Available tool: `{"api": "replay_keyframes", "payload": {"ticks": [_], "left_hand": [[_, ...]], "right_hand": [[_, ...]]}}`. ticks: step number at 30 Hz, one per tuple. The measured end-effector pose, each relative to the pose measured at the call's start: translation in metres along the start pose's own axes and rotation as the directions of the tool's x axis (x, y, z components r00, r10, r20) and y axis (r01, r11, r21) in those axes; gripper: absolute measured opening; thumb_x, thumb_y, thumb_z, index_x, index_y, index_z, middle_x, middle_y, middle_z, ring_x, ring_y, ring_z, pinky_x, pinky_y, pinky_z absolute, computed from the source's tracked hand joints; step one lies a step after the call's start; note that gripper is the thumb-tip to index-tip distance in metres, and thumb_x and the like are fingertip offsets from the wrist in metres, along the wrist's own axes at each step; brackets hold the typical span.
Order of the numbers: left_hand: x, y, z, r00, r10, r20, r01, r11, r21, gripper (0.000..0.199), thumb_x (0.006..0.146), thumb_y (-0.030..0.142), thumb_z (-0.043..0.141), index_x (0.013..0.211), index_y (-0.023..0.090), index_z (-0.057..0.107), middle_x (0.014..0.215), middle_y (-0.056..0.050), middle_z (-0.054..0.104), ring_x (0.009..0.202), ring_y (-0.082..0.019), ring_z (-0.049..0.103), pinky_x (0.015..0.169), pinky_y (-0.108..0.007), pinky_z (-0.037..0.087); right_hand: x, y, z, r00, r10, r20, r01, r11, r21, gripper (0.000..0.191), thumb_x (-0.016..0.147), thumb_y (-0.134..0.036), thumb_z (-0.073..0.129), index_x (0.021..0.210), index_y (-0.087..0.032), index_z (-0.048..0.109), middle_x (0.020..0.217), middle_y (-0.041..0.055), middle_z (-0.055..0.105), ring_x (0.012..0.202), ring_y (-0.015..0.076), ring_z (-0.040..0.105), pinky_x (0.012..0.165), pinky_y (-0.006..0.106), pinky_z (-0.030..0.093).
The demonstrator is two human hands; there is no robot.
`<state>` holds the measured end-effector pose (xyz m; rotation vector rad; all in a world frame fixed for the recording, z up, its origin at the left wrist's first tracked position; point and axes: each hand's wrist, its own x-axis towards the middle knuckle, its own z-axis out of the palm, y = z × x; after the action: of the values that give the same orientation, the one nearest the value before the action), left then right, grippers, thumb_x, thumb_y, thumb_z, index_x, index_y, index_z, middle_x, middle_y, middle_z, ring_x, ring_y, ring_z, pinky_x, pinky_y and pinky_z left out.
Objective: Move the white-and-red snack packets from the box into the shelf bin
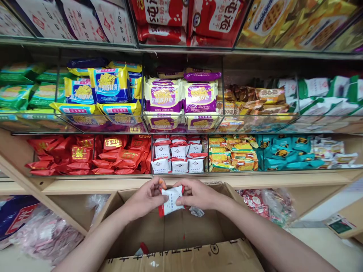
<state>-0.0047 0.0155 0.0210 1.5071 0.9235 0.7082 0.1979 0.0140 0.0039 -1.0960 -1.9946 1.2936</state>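
Observation:
Between my two hands is a small white snack packet (172, 201) with red ends, tilted above an open cardboard box (181, 260). My left hand (147, 198) pinches its left side between thumb and fingers. From the other side, my right hand (198, 194) grips the packet's right edge. Just behind it, a shelf bin holds matching white and red packets (179, 151) in neat stacks. Inside the box, a red and white packet (141, 249) shows partly near the front flap, and a small whitish piece (196, 211) lies under my right hand.
Red packets (119, 155) fill the bins left of the white ones; yellow packets (234, 155) and teal packets (289, 151) sit to the right. Glass-fronted shelves (181, 124) of biscuits rise above. Bagged goods (48, 230) lie low at the left, more bags (266, 204) at the right.

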Motion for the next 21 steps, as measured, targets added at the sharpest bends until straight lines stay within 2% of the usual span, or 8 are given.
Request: {"api": "replay_keyframes", "payload": {"ticks": [3, 6, 11, 14, 16, 19, 21], "left_hand": [[0.001, 0.000, 0.001, 0.997, 0.029, -0.065, -0.032, 0.999, -0.037, 0.037, 0.066, 0.029, 0.066, 0.098, 0.020, 0.048, 0.084, 0.002, 0.054, 0.073, -0.010, 0.050, 0.065, -0.022, 0.040], [0.003, -0.002, 0.001, 0.996, 0.036, -0.081, -0.040, 0.998, -0.041, 0.043, 0.067, 0.030, 0.066, 0.105, 0.019, 0.049, 0.084, 0.000, 0.058, 0.075, -0.011, 0.053, 0.067, -0.023, 0.041], [0.004, -0.004, 0.000, 0.996, 0.065, -0.059, -0.071, 0.993, -0.092, 0.050, 0.068, 0.031, 0.066, 0.113, 0.020, 0.045, 0.087, -0.001, 0.063, 0.077, -0.012, 0.056, 0.071, -0.026, 0.043], [0.004, -0.004, 0.001, 0.996, 0.054, -0.065, -0.057, 0.998, -0.038, 0.034, 0.068, 0.031, 0.067, 0.096, 0.017, 0.054, 0.084, -0.002, 0.063, 0.075, -0.012, 0.057, 0.070, -0.025, 0.044], [0.004, -0.004, 0.001, 0.994, 0.038, -0.099, -0.041, 0.999, -0.027, 0.026, 0.065, 0.031, 0.069, 0.083, 0.016, 0.056, 0.078, -0.001, 0.063, 0.071, -0.012, 0.057, 0.068, -0.024, 0.045], [0.005, -0.003, 0.001, 0.989, 0.041, -0.145, -0.054, 0.995, -0.081, 0.028, 0.063, 0.031, 0.071, 0.079, 0.018, 0.052, 0.073, 0.003, 0.062, 0.067, -0.011, 0.058, 0.064, -0.023, 0.046], [0.006, -0.002, 0.001, 0.982, 0.060, -0.176, -0.081, 0.990, -0.111, 0.031, 0.063, 0.032, 0.070, 0.082, 0.019, 0.050, 0.074, 0.003, 0.063, 0.067, -0.011, 0.058, 0.064, -0.023, 0.046]], "right_hand": [[0.004, 0.004, 0.000, 0.998, -0.013, -0.062, 0.027, 0.973, 0.229, 0.039, 0.066, -0.029, 0.067, 0.100, -0.018, 0.051, 0.077, 0.0000, 0.059, 0.065, 0.0111, 0.056, 0.058, 0.023, 0.043], [0.007, 0.007, -0.002, 0.994, -0.050, -0.098, 0.073, 0.967, 0.245, 0.031, 0.070, -0.036, 0.063, 0.091, -0.017, 0.051, 0.074, -0.0003, 0.059, 0.062, 0.0104, 0.055, 0.056, 0.023, 0.042], [0.006, 0.011, -0.004, 0.988, -0.070, -0.134, 0.086, 0.990, 0.113, 0.028, 0.073, -0.042, 0.059, 0.085, -0.018, 0.050, 0.070, -0.0016, 0.056, 0.062, 0.0102, 0.052, 0.055, 0.022, 0.040], [0.004, 0.006, -0.003, 0.976, -0.127, -0.175, 0.127, 0.992, -0.009, 0.024, 0.073, -0.038, 0.060, 0.081, -0.017, 0.053, 0.070, -0.0025, 0.055, 0.064, 0.0096, 0.050, 0.057, 0.021, 0.039], [0.003, 0.001, -0.001, 0.975, -0.132, -0.177, 0.129, 0.991, -0.028, 0.022, 0.073, -0.036, 0.060, 0.082, -0.017, 0.054, 0.070, -0.0020, 0.056, 0.064, 0.0099, 0.050, 0.057, 0.021, 0.040], [0.003, -0.006, 0.003, 0.967, -0.141, -0.214, 0.134, 0.990, -0.047, 0.027, 0.072, -0.036, 0.061, 0.090, -0.016, 0.056, 0.071, -0.0008, 0.058, 0.062, 0.0104, 0.052, 0.056, 0.022, 0.041], [0.002, -0.008, 0.001, 0.930, -0.218, -0.295, 0.182, 0.973, -0.145, 0.027, 0.076, -0.038, 0.056, 0.093, -0.017, 0.057, 0.072, 0.0004, 0.060, 0.062, 0.0109, 0.053, 0.056, 0.022, 0.042]]}}
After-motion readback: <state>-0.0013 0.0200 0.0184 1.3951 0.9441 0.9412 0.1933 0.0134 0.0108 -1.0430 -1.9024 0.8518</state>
